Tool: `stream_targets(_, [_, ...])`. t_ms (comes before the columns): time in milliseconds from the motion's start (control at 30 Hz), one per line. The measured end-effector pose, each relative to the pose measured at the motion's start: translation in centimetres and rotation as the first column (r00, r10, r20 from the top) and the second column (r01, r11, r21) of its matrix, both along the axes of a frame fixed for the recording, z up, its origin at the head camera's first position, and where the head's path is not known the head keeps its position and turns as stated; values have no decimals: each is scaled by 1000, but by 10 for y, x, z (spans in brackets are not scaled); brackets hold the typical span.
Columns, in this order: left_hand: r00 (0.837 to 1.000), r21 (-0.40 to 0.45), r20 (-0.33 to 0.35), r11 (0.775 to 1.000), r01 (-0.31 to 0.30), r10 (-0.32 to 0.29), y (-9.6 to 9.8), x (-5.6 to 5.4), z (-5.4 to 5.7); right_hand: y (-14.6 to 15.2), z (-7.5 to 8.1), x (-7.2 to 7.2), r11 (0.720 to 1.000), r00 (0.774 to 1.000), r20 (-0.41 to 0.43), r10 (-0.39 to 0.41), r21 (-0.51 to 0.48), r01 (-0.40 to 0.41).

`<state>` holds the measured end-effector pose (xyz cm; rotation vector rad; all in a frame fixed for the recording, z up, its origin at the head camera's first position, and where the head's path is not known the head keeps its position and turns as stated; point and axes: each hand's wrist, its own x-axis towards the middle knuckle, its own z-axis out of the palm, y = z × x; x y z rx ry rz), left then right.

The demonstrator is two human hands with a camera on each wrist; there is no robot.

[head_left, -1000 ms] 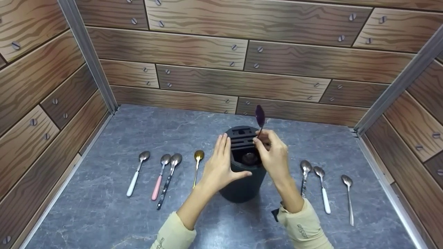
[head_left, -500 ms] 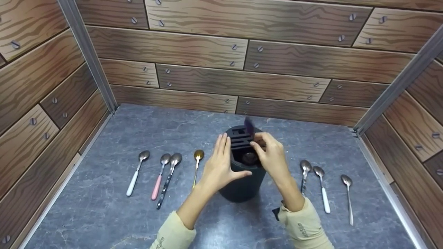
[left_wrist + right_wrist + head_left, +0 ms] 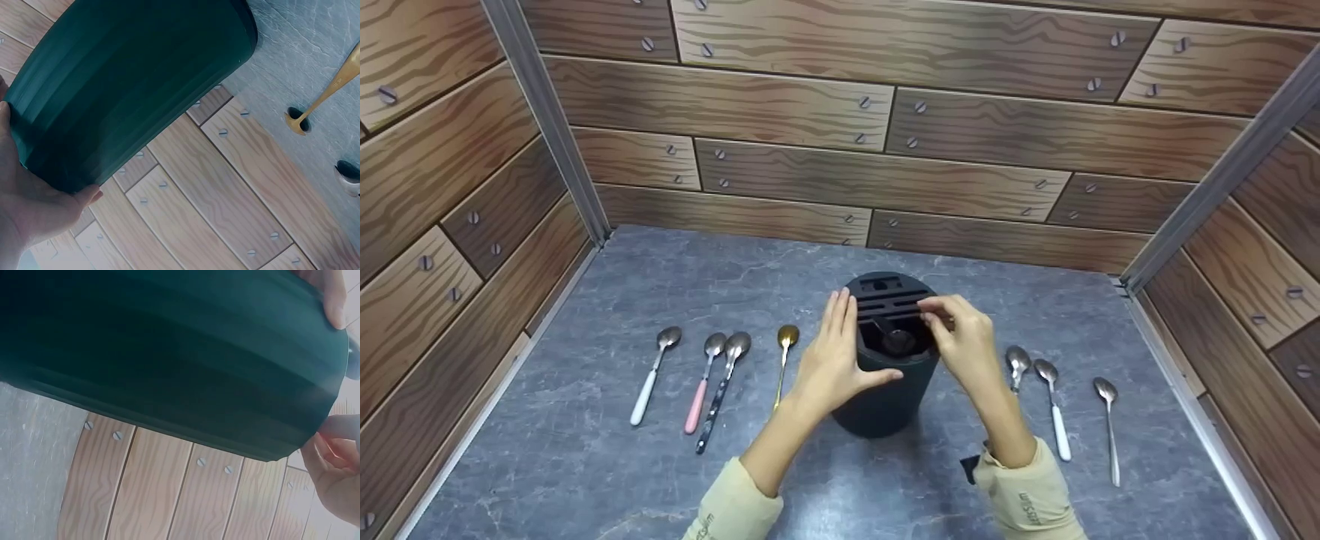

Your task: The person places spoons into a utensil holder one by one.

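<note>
A dark green utensil holder (image 3: 883, 397) stands upright on the table, its top partly slotted with an open compartment at the front. My left hand (image 3: 831, 356) lies against its left side, fingers straight and thumb stretched across the front. In the compartment a dark spoon (image 3: 885, 328) overlaps another spoon's bowl (image 3: 898, 343). My right hand (image 3: 964, 330) is at the right rim with bent fingers, thumb and index apart and nothing seen between them. In the right wrist view its fingertips (image 3: 318, 439) are right beside the holder's rim.
Left of the holder lie a white-handled spoon (image 3: 645, 396), a pink-handled spoon (image 3: 697, 405), a spotted-handled spoon (image 3: 714, 407) and a gold spoon (image 3: 787, 337). Right of it lie a patterned spoon (image 3: 1018, 358), another white-handled spoon (image 3: 1060, 433) and a silver spoon (image 3: 1112, 435). Wood-patterned walls (image 3: 780, 165) enclose the table.
The dark purple spoon, pinched upright in my right hand a second ago, has gone down into the holder's front compartment and been let go. My right hand has shifted slightly right; the left stays put.
</note>
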<state>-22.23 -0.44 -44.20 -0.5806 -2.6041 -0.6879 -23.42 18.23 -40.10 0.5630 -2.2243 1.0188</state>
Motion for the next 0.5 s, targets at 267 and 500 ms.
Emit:
stream_targets(267, [1000, 17, 9, 1000, 6, -6, 0, -1, 1, 3, 1, 4, 1000, 1000, 7, 4, -15, -4])
stream_targets(500, [1000, 6, 24, 1000, 1, -1, 1, 0, 2, 10, -2, 6, 999, 1000, 2, -1, -42, 1])
